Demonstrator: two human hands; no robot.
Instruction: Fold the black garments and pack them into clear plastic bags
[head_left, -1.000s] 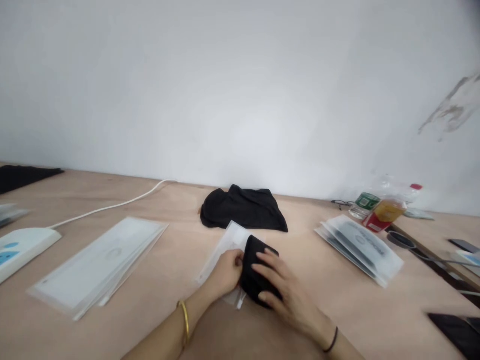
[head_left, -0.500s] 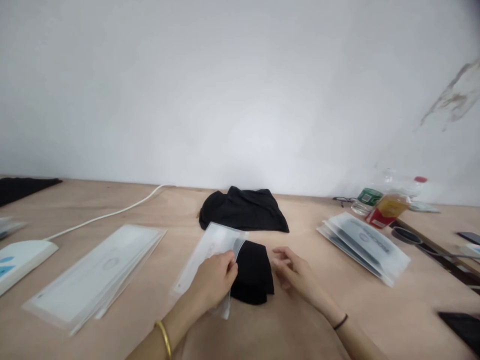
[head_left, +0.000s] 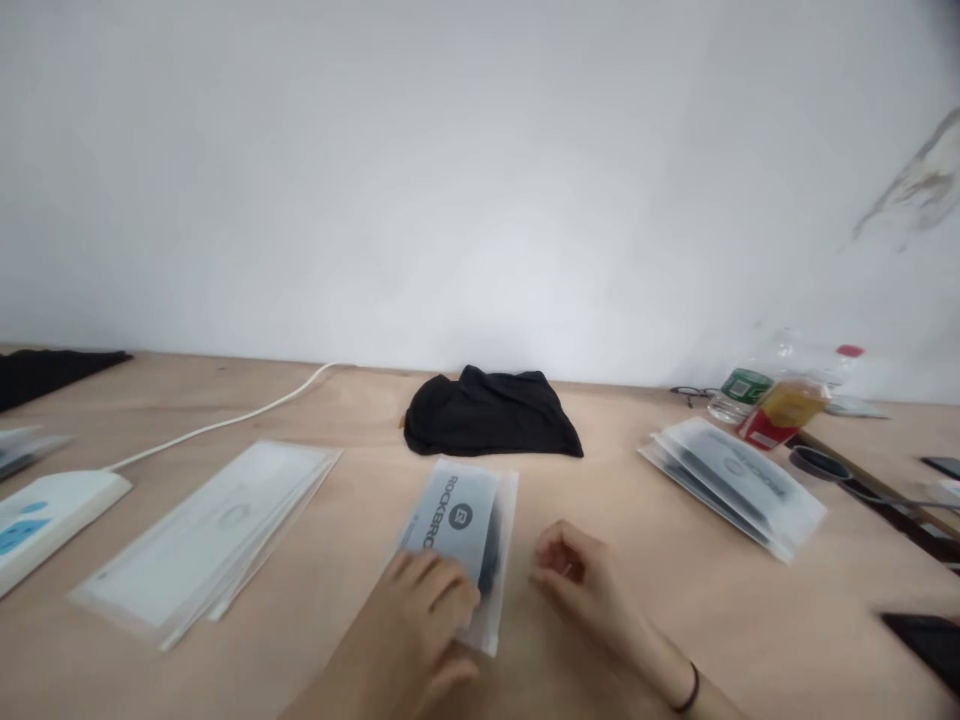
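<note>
The left hand [head_left: 420,620] lay loosely spread over a printed pouch [head_left: 459,500]. The right hand [head_left: 589,585], half-curled, stayed narrowly open beside it. Black cloth [head_left: 491,415] lay beyond.

We judge this a workroom: flat, printed, translucent plastic pouches [head_left: 442,515] dot a pale wooden table [head_left: 600,475], its far edge meeting a blemished white wall [head_left: 480,180].

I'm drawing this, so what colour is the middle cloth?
The middle cloth is black, seen best in the head view.
</note>
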